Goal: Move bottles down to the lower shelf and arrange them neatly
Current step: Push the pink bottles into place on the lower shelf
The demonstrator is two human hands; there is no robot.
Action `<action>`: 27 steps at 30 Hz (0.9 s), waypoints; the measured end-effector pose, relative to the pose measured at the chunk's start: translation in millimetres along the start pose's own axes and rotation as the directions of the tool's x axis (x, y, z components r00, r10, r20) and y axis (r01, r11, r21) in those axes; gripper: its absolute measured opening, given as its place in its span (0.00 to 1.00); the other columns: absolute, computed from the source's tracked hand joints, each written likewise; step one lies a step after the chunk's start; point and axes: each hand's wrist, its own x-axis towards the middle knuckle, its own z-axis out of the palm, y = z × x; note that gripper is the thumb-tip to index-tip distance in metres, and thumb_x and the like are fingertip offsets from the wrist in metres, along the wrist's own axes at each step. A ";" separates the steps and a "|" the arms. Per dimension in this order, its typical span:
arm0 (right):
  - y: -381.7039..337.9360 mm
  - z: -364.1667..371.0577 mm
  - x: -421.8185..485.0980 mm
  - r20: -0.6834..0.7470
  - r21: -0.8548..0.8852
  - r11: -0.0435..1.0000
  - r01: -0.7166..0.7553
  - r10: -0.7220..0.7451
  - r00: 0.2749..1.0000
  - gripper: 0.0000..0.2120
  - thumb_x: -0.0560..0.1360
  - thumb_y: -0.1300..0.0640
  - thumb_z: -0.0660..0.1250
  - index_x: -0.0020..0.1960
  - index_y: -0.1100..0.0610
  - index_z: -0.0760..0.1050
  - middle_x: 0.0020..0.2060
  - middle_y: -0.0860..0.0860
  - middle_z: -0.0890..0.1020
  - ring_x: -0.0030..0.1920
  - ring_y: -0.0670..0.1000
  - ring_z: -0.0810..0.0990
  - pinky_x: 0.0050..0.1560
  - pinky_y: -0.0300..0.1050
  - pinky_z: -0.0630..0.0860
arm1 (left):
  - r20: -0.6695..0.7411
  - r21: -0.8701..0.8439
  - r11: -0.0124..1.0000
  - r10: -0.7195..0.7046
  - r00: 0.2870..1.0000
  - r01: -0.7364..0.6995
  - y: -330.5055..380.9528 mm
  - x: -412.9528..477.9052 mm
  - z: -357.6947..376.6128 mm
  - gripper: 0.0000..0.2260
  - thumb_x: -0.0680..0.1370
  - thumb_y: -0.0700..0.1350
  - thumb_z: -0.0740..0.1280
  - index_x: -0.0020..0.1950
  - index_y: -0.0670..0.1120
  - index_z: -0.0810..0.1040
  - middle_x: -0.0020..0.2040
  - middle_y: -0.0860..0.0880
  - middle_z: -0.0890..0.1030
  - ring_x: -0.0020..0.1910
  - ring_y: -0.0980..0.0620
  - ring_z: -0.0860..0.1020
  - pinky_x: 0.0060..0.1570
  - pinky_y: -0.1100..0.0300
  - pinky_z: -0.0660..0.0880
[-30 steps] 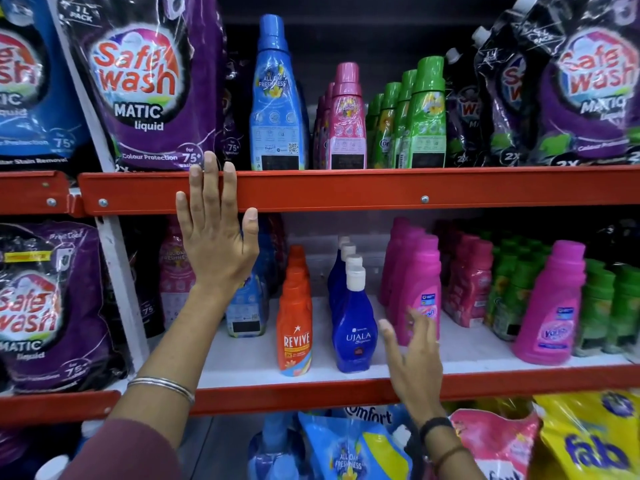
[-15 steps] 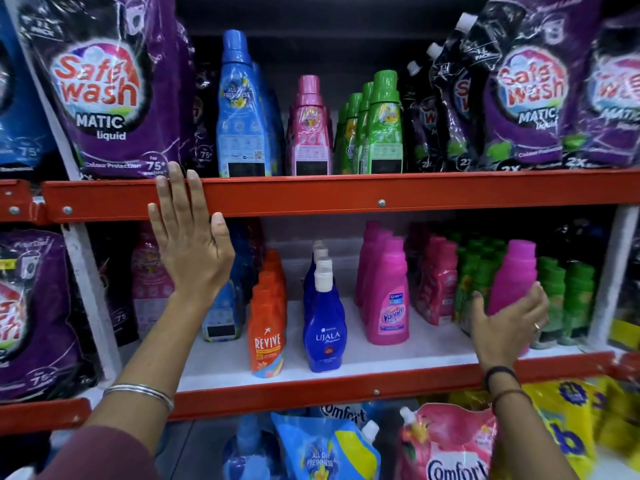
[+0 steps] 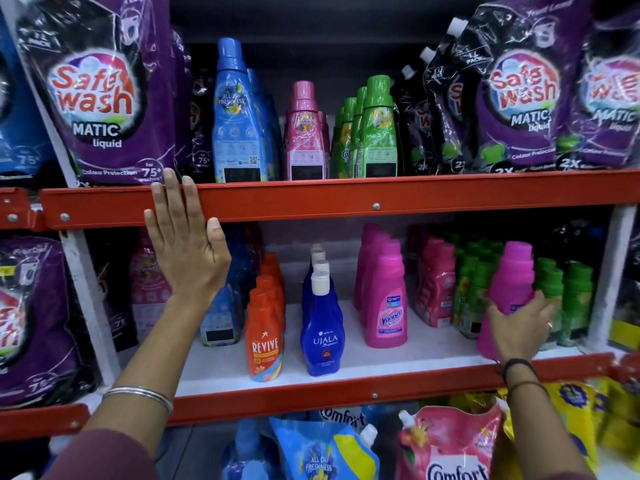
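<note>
My right hand [image 3: 519, 329] grips the lower body of a lone pink bottle [image 3: 512, 278] that stands at the front right of the lower shelf [image 3: 346, 389], ahead of the green bottles [image 3: 561, 299]. My left hand [image 3: 185, 244] rests flat and open against the red front rail of the upper shelf [image 3: 346, 199]. On the upper shelf stand blue bottles [image 3: 239, 116], pink bottles [image 3: 304, 133] and green bottles [image 3: 374, 129]. The lower shelf holds rows of orange Revive bottles [image 3: 265, 327], blue Ujala bottles [image 3: 322, 323] and pink Vanish bottles [image 3: 384, 296].
Purple Safewash pouches [image 3: 104, 91] hang at the upper left and more pouches [image 3: 512, 91] at the upper right. Comfort pouches [image 3: 446, 445] and yellow packs [image 3: 581, 420] fill the shelf below. A white upright post [image 3: 602, 271] bounds the lower shelf on the right.
My right hand swept from the middle of the lower shelf to the right and closed on the lone pink bottle. The left hand stayed on the rail; the view shifted right.
</note>
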 end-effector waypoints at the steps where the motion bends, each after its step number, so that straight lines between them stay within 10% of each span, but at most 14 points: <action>1: -2.5 -2.4 -0.1 0.001 0.012 1.000 -0.005 0.005 1.000 0.35 0.68 0.57 0.74 0.67 0.68 0.62 0.66 0.68 0.65 0.61 0.71 0.70 0.60 0.63 0.68 | 0.000 0.000 1.000 0.000 1.000 0.000 0.0 0.1 -0.2 0.26 0.82 0.51 0.44 0.79 0.45 0.47 0.80 0.41 0.52 0.79 0.50 0.44 0.76 0.52 0.38; 27: -82.9 11.2 -112.4 0.236 0.179 0.965 0.191 -0.230 0.944 0.35 0.61 0.48 0.78 0.61 0.62 0.70 0.57 0.58 0.72 0.54 0.59 0.76 0.55 0.56 0.77 | 0.062 -0.014 1.000 0.018 0.998 -0.017 -4.9 0.2 -4.0 0.27 0.82 0.52 0.46 0.79 0.45 0.47 0.80 0.43 0.51 0.79 0.45 0.47 0.77 0.50 0.41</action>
